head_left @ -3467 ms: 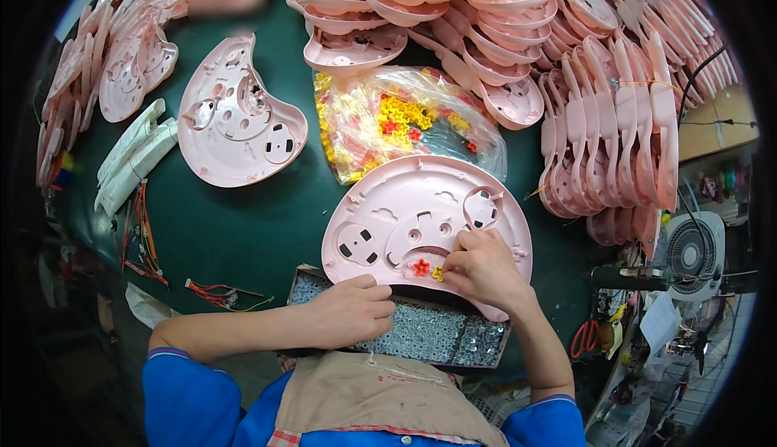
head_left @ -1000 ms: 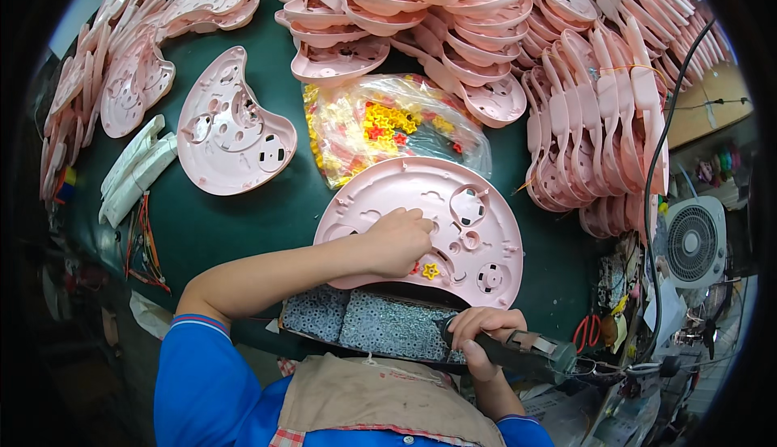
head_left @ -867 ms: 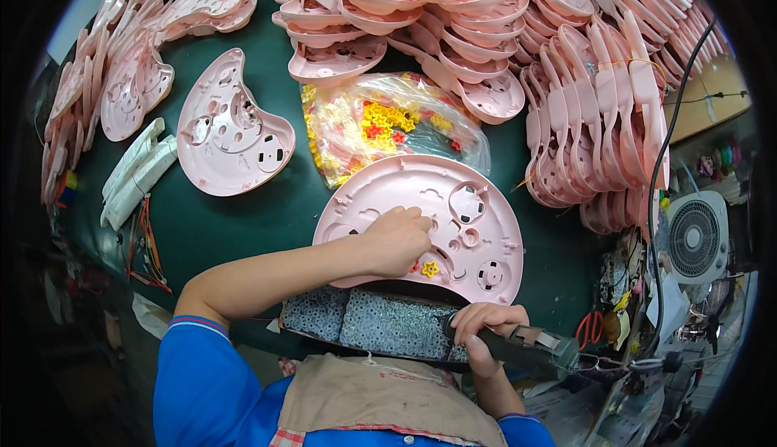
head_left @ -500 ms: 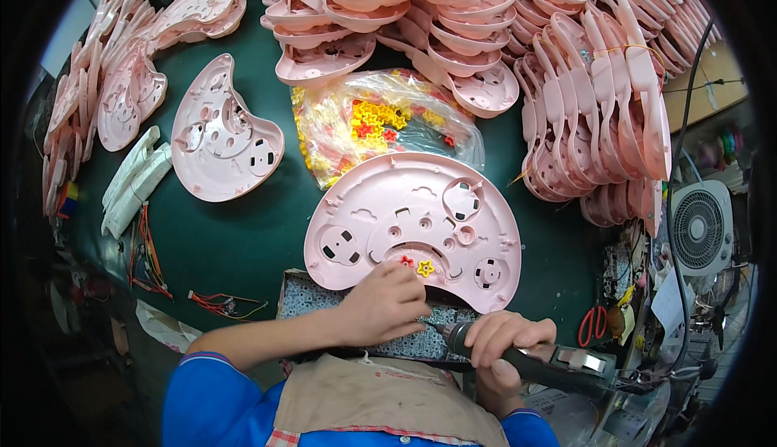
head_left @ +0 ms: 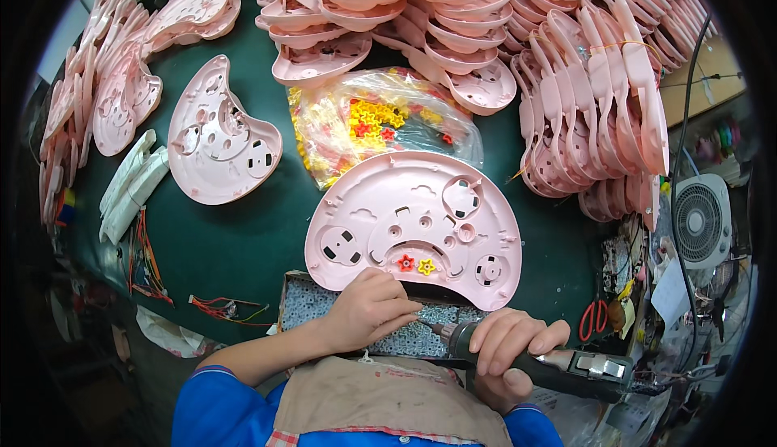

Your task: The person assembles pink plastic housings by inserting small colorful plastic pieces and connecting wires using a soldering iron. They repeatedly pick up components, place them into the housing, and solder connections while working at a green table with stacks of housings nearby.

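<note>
My right hand (head_left: 510,346) is wrapped round a dark electric screwdriver (head_left: 566,368), its bit pointing left. At the tip of that bit, my left hand (head_left: 374,308) is closed in a pinch; whatever its fingertips hold is too small to make out. Both hands are over a shallow box (head_left: 301,308) of many small metallic pieces. Just beyond them lies a pink curved plastic shell (head_left: 388,192), its inner side up. Near its notched front edge sit a red star-shaped piece (head_left: 406,262) and a yellow star-shaped piece (head_left: 426,266), side by side.
A clear plastic bag (head_left: 324,115) of red and yellow stars lies behind the shell. Another pink shell (head_left: 218,144) rests to the left. Stacked pink shells (head_left: 583,99) fill the back and right. Red-handled scissors (head_left: 593,319), loose wires (head_left: 218,309) and a fan (head_left: 701,220) surround the table.
My left hand has drawn back from the red star towards the box and screwdriver tip, uncovering the star. The screwdriver has shifted slightly right.
</note>
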Demonstrator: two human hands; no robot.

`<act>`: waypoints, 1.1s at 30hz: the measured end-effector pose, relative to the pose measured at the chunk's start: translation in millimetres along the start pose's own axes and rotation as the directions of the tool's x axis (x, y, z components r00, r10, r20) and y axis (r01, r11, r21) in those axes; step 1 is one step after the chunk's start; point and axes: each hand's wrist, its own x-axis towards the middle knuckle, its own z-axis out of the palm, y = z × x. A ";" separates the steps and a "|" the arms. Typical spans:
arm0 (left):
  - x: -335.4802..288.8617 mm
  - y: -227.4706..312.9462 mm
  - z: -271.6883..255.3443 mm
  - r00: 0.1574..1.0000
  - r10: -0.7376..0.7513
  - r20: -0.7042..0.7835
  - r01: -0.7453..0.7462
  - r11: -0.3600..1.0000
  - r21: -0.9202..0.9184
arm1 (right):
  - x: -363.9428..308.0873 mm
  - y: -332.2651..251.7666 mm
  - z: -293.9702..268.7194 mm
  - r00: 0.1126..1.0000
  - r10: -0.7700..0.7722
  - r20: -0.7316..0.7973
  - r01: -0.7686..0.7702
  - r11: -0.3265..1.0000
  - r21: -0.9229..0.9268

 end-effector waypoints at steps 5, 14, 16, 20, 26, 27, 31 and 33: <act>1.2 3.5 -10.0 0.995 0.095 0.012 -0.094 0.992 -0.081 | 5.3 4.6 4.5 1.000 0.003 0.029 -0.005 0.998 0.057; -36.4 21.3 -42.7 0.974 -0.036 -0.222 0.061 0.992 0.110 | 5.7 22.3 33.6 0.989 -0.036 -0.141 0.030 0.999 -0.042; -74.8 9.7 -92.6 0.932 -0.221 -0.289 0.278 0.945 0.174 | 2.6 23.3 26.6 0.979 -0.078 -0.191 0.060 0.994 -0.095; -171.0 -4.9 -150.3 0.806 -0.559 -0.197 0.564 0.621 0.545 | 9.1 25.4 7.7 0.990 -0.044 -0.137 0.029 0.994 -0.108; -183.7 -23.3 -170.3 0.465 -0.695 -0.548 0.239 0.695 -0.678 | 4.8 24.1 8.7 0.965 -0.042 -0.260 0.014 0.994 -0.112; -177.4 -19.9 -186.8 0.467 -0.692 -0.551 -0.017 0.616 -0.788 | 5.0 23.2 10.0 0.963 -0.043 -0.266 0.015 0.994 -0.106; -147.0 9.2 -238.2 0.459 -0.618 -0.638 0.068 0.740 -0.669 | 4.7 20.7 7.1 0.963 -0.056 -0.264 0.034 0.996 -0.087; -120.3 26.3 -240.6 0.486 -0.510 -0.710 0.340 0.859 -0.383 | 5.3 18.2 6.5 0.959 -0.050 -0.279 0.028 0.996 -0.080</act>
